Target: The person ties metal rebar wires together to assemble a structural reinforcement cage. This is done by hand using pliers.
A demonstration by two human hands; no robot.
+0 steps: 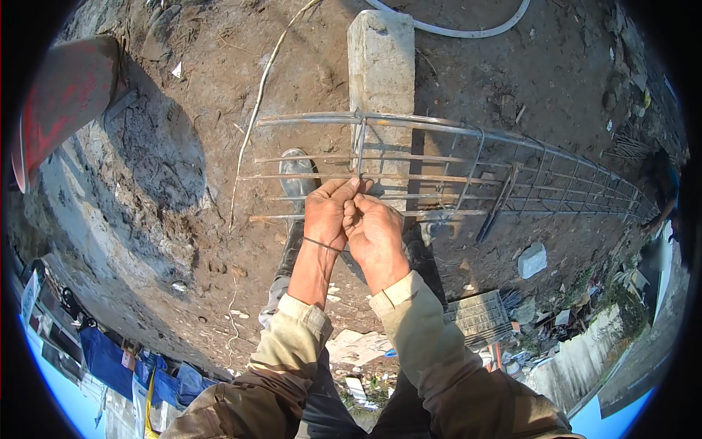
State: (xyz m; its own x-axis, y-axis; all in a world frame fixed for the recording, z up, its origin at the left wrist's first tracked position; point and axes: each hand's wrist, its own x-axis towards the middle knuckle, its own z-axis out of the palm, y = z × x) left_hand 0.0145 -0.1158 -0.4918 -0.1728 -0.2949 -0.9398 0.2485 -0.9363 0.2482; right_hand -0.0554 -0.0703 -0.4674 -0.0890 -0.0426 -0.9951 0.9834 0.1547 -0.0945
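My left hand [327,211] and my right hand [375,233] meet at the near end of a long rebar cage [431,123], close to its end stirrup [360,146]. The fingers of both hands are pinched together by the rusty lengthwise bars. Whatever is between the fingertips is too small or hidden to make out. A thin dark band circles my left wrist. Under the cage's end, a concrete beam [380,66] lies on the soil. A dark, long-handled tool [499,206] rests against the bars to the right of my hands.
A red, mud-caked metal tub [69,95] stands at left beside greyish spilled material. A pale hose [475,33] curves at the top. My boot [296,172] shows beneath the bars. A white block [532,260] lies at right. Another person [664,192] is by the cage's far end.
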